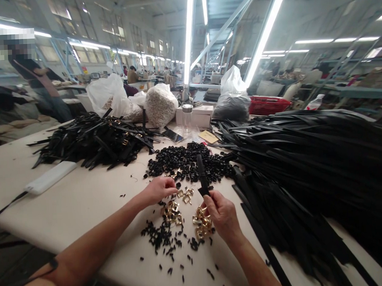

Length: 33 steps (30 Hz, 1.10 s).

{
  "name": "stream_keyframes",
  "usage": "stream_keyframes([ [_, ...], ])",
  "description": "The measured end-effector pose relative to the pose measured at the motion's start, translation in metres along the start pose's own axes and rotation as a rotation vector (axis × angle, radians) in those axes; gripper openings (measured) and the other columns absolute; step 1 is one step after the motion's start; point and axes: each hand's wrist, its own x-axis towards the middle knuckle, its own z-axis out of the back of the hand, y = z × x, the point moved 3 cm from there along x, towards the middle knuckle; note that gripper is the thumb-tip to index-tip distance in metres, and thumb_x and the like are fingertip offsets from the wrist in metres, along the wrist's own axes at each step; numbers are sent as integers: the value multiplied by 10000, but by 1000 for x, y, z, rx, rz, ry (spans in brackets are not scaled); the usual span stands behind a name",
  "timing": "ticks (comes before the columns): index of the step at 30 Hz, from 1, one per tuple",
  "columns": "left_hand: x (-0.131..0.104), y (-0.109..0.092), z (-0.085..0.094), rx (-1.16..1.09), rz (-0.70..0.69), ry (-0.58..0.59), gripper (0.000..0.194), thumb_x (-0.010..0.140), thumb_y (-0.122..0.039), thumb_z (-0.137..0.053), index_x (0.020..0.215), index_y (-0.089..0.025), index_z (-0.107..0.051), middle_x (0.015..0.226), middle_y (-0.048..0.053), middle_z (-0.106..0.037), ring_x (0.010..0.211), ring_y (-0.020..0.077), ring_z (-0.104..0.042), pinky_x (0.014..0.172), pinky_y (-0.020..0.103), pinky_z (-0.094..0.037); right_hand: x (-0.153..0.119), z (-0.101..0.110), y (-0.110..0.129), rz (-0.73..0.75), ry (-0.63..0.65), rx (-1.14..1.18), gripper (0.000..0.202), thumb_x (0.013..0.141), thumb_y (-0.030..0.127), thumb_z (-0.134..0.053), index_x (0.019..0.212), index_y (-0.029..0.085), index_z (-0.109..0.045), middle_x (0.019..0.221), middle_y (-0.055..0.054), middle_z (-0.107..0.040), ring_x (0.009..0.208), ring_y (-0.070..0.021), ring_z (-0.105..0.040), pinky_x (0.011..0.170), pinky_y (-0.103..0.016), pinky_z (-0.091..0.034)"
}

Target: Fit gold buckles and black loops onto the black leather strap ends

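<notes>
My right hand (224,213) is closed on a short black strap (202,174), which points up and away from the thumb and fingers. My left hand (161,190) has its fingers drawn together in a pinch; a small dark piece shows by the fingertips, too small to make out. Beyond both hands spreads a heap of small black loops (187,158). Gold buckles (172,212) lie below my left hand, and more gold buckles (201,224) sit beside my right hand. Small black pieces (157,235) are scattered nearer to me on the pale table (102,218).
Straps with buckles (99,138) are piled at the left, long black straps (305,155) at the right. A white power bank (51,177) with a cable lies left. Behind stand a glass jar (187,118), plastic bags (162,104) and a red basket (268,104). A person (38,78) stands far left.
</notes>
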Motion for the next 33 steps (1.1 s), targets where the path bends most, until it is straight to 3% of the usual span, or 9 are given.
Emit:
stream_keyframes([
  [2,4,0,10,295,-57,-99,135,730,-292,-665,669,-177,-628,693,5,-622,648,151,-549,611,262,-389,1,3,-2,19,-22,-77,277,939,430,-436,805,216,-549,648,3,-647,525,-145,-614,513,-222,-446],
  [4,9,-3,14,405,-113,-154,99,758,-283,-642,727,-190,-654,778,10,-637,688,152,-559,638,261,-400,1,3,-3,39,-24,-137,276,942,428,-427,814,219,-553,646,2,-642,542,-152,-612,517,-222,-438],
  [8,25,-8,5,504,-212,-103,128,802,-264,-604,855,-216,-711,857,30,-648,771,167,-584,721,269,-427,0,0,-4,70,-5,-197,280,951,419,-408,830,216,-557,646,0,-626,554,-153,-602,525,-220,-430],
  [15,34,-10,-5,562,-248,-69,76,742,-168,-631,769,-191,-697,813,47,-637,806,197,-578,759,304,-434,0,-1,-3,41,-2,-107,275,943,415,-430,820,209,-565,663,-7,-637,548,-148,-610,522,-219,-448],
  [19,21,-13,-5,139,-132,-53,88,755,-251,-634,789,-174,-659,759,28,-647,709,159,-587,674,282,-458,0,-4,2,-64,-2,226,311,917,467,-473,835,192,-595,727,-24,-673,495,-132,-609,455,-210,-447],
  [22,7,-18,-19,-372,30,63,194,735,-325,-665,812,-156,-607,683,12,-653,622,139,-603,580,249,-459,0,-9,3,-107,13,397,328,872,493,-540,891,177,-624,763,-31,-677,504,-136,-619,460,-218,-469],
  [24,-1,-24,-32,-570,68,108,239,718,-349,-696,802,-153,-587,684,17,-665,619,132,-617,582,240,-466,-1,-13,2,-127,21,444,329,848,491,-576,897,172,-636,680,-12,-654,485,-137,-612,451,-217,-466],
  [29,-10,-33,-55,-667,72,118,320,665,-395,-755,731,-147,-564,601,0,-634,531,111,-588,543,228,-463,-2,-17,0,-170,-13,479,295,817,454,-624,882,168,-650,569,19,-613,455,-132,-592,430,-206,-450],
  [33,-10,-34,-60,-637,36,74,365,638,-421,-778,707,-146,-549,593,-21,-595,517,108,-580,524,229,-465,-2,-17,-1,-196,-16,412,260,803,421,-640,824,162,-644,551,17,-605,458,-132,-580,425,-205,-437],
])
